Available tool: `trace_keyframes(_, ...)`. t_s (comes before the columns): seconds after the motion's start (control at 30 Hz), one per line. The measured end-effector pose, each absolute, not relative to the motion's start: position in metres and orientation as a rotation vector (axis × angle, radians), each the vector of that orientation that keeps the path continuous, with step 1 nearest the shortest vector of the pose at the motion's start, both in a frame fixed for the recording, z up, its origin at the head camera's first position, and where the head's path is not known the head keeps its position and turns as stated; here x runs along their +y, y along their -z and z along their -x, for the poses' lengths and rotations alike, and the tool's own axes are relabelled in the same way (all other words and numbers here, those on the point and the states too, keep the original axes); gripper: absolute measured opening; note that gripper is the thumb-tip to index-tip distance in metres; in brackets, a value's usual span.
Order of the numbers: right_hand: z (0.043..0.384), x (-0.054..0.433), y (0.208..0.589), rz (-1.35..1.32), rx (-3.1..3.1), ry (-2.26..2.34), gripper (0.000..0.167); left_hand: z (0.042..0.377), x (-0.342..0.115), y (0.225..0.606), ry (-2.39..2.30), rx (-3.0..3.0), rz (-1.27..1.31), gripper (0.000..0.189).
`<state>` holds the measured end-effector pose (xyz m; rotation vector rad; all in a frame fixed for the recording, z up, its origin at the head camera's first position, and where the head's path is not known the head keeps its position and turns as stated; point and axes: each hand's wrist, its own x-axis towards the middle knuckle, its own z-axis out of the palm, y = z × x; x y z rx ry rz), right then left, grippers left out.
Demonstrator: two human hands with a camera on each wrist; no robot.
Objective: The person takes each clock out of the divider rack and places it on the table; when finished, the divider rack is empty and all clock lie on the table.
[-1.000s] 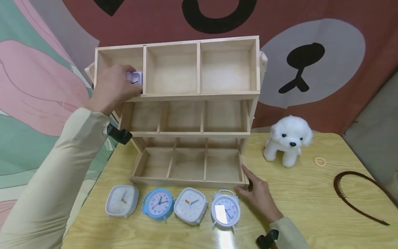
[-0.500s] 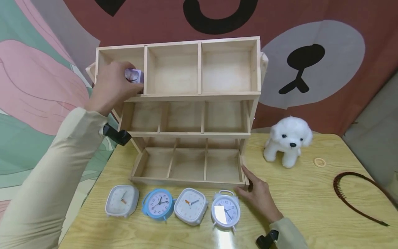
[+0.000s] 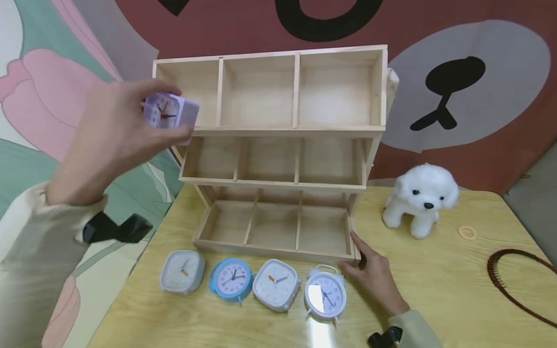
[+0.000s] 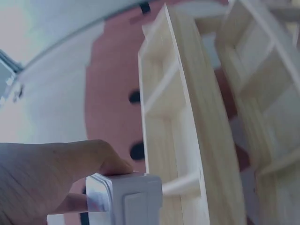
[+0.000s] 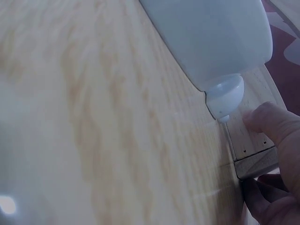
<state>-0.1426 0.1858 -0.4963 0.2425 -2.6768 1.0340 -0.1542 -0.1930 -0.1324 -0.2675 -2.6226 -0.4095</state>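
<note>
My left hand (image 3: pixel 115 130) holds a small purple alarm clock (image 3: pixel 163 112) between thumb and fingers. It is in front of the top tray's left end, its dial toward the head camera. In the left wrist view the clock's casing (image 4: pixel 136 199) shows beside the tray wall. A three-tier wooden storage box (image 3: pixel 287 133) stands opened out on the table, each tier split into three compartments. At its bottom right corner my right hand (image 3: pixel 377 276) grips the lowest tray, thumb on the front face and fingers round the side, as the right wrist view shows.
Along the box's front are a white square clock (image 3: pixel 183 271), a blue alarm clock (image 3: pixel 232 279), another white square clock (image 3: pixel 276 284) and a white twin-bell clock (image 3: pixel 325 294). On the right are a plush dog (image 3: pixel 419 198), a small ring (image 3: pixel 467 233) and a headband (image 3: pixel 500 285).
My left hand has lifted the purple clock out of the top left compartment and brought it left and nearer to me. The head view has shifted slightly; my right hand keeps its grip.
</note>
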Motion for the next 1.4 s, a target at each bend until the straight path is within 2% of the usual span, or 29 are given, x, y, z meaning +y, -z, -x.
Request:
trace_keyframes(0.27,0.141,0.186,0.499,-0.271,-2.645,-1.018,0.085,0.073,-0.207,0.200,0.249,-2.500,0.479,0.051)
trace_keyframes(0.47,0.137,0.192,0.501,-0.221,-2.639,-0.996,0.085,0.039,-0.210,0.278,0.366,-2.596,0.451,0.053)
trace_keyframes(0.63,0.135,0.194,0.502,-0.216,-2.632,-1.014,0.084,0.030,-0.215,0.336,0.445,-2.818,0.287,0.053)
trace_keyframes(0.77,0.135,0.194,0.502,-0.206,-2.633,-1.016,0.085,0.028,-0.214,0.363,0.523,-2.988,0.144,0.051)
trace_keyframes(0.97,0.135,0.192,0.501,-0.220,-2.615,-1.013,0.085,0.030,-0.214,0.390,0.593,-3.125,-0.049,0.053)
trace_keyframes(1.4,0.132,0.193,0.497,-0.199,-2.633,-1.016,0.084,0.032,-0.217,0.436,0.571,-3.222,-0.263,0.054)
